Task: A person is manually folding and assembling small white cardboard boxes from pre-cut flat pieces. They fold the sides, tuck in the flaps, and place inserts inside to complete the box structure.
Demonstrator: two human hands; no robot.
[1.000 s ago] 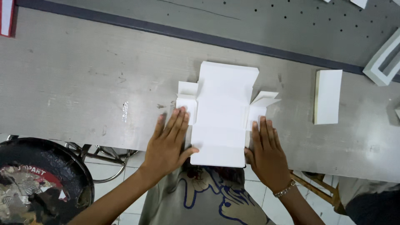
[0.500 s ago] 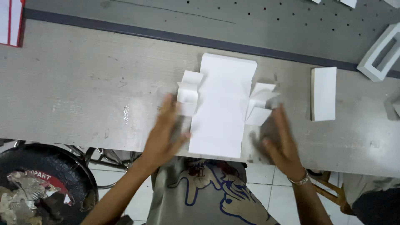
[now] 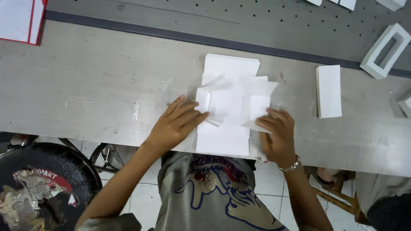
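Note:
A white die-cut cardboard box blank (image 3: 227,102) lies flat on the grey table (image 3: 85,85), near its front edge. My left hand (image 3: 175,124) presses on the blank's left side flap, fingers pointing right and bending the flap inward. On the other side, my right hand (image 3: 278,134) has its fingertips on the right side flap, which is folded in over the middle panel. Both hands lie flat, pressing rather than gripping.
A white folded card piece (image 3: 329,90) lies to the right of the blank. Farther right at the back stands a white rectangular frame (image 3: 385,50). A red-edged white sheet (image 3: 19,19) sits at the far left corner. Below the table a round black stool (image 3: 38,188) stands.
The side flaps, spread outward a second ago, are now folded in over the blank's middle. Both hands moved from the lower edges up onto the flaps.

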